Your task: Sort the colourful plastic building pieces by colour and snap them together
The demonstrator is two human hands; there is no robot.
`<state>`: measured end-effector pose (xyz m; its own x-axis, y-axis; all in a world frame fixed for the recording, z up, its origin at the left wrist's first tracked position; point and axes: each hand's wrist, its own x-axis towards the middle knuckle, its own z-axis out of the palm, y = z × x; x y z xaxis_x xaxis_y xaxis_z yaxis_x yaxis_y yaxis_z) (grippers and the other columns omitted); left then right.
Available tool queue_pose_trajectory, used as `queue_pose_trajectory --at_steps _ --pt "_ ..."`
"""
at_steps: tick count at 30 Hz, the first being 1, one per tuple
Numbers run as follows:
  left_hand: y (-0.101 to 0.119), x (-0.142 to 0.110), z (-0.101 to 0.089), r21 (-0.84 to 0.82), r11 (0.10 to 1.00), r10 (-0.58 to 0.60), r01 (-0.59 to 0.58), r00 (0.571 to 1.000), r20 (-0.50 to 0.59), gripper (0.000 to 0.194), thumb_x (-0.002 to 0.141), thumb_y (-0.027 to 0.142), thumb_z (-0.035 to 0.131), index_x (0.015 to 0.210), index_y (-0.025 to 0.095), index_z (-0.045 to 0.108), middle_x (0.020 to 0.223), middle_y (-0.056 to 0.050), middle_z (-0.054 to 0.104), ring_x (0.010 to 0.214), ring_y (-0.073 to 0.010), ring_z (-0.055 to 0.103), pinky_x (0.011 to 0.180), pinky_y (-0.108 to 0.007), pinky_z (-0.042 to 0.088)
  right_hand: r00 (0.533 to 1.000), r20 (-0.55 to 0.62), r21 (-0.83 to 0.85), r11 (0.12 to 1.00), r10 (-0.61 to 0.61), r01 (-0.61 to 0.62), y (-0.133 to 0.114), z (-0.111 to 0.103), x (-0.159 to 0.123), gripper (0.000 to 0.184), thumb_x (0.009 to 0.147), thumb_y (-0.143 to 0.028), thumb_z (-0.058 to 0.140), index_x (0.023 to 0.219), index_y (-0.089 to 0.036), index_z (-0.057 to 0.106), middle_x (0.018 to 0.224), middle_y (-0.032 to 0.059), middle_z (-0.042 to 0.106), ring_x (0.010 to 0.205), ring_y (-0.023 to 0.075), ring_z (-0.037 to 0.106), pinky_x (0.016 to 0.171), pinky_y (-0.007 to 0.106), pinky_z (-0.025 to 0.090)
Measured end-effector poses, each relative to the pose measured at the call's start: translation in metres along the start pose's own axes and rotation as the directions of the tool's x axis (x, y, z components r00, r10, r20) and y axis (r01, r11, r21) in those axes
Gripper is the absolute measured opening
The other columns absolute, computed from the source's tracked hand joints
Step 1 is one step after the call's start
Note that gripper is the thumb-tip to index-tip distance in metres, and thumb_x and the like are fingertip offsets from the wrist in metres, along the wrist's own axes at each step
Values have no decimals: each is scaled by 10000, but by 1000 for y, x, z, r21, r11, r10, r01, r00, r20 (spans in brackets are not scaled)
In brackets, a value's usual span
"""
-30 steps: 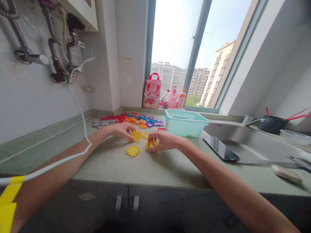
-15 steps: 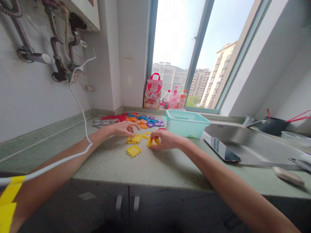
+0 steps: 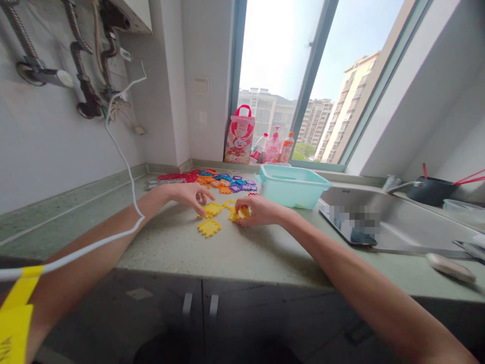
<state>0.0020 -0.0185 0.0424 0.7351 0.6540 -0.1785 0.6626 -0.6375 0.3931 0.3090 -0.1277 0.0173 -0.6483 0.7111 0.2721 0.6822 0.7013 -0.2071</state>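
My left hand [image 3: 189,195] hovers with thumb and fingers apart beside a yellow toothed-edge puzzle piece [image 3: 212,210]. Its fingertips are close to that piece; whether they touch it I cannot tell. On the right, the fingers of my right hand [image 3: 258,209] pinch a second yellow puzzle piece [image 3: 238,215] low over the counter. A flat yellow puzzle piece [image 3: 209,228] lies in front of the others, nearer to me. Just behind my right fingers a yellow puzzle frame [image 3: 229,203] lies partly covered.
Behind my hands spread coloured puzzle pieces [image 3: 223,183] in orange, blue, purple, red and grey. A turquoise basin [image 3: 291,194] stands right of them, before the sink [image 3: 394,222]. A phone [image 3: 346,227] rests at the sink's edge. A white cable [image 3: 129,177] crosses my left forearm.
My left fingers have spread wider and come down slightly beside the yellow piece. My right hand keeps its pinch. The whole scene sits a little higher in the picture.
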Motion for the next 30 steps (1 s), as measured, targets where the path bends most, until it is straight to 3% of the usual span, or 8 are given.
queue_pose_trajectory --at_steps 4,8,11,13,19,25,30 --pt "1 3 5 13 1000 16 -15 1000 -21 739 630 651 876 1254 271 768 954 -26 714 858 -198 646 707 -253 455 989 -146 -45 999 -6 0 2 4 2 249 828 -244 837 1042 -230 713 995 23 723 889 203 650 798 279 444" --pt "9 6 11 -12 999 40 -40 999 -26 659 679 660 845 1196 256 781 914 -16 715 818 -186 637 693 -253 446 932 -345 -39 990 116 -138 5 12 8 249 863 -283 822 1071 -231 696 1024 39 718 903 216 658 822 294 460" --pt "18 8 15 -14 997 69 -70 997 -43 651 703 675 827 1195 252 783 924 -13 725 800 -179 632 689 -255 446 893 -411 -40 976 181 -216 9 19 16 234 888 -287 811 1075 -228 683 1049 47 723 906 217 663 832 301 472" --pt "24 8 16 -6 996 84 -85 995 -62 641 705 672 831 1188 253 789 927 -14 730 797 -178 637 694 -257 450 897 -400 -70 970 186 -232 12 25 22 234 909 -309 803 1091 -230 679 1073 60 727 941 228 669 850 308 478" --pt "29 2 14 2 992 123 -123 990 -73 550 687 574 872 1112 233 798 929 -27 770 859 -209 697 754 -270 492 955 -217 -116 966 203 -232 16 36 31 169 1001 -341 706 1122 -227 677 1057 74 744 955 246 687 847 325 484" --pt "17 -5 2 -19 994 103 -105 993 -51 562 734 477 823 1230 229 734 1071 -49 782 924 -217 718 779 -272 521 958 -211 -48 977 195 -210 23 31 24 152 950 -282 761 1069 -221 689 1056 55 748 953 223 690 843 292 475" --pt "12 -4 1 41 998 40 -41 999 13 676 673 598 845 1227 224 743 1106 -60 757 975 -237 697 788 -282 520 942 -226 -26 965 248 -260 26 30 21 171 965 -365 761 1038 -228 690 974 39 752 882 217 687 753 276 451"
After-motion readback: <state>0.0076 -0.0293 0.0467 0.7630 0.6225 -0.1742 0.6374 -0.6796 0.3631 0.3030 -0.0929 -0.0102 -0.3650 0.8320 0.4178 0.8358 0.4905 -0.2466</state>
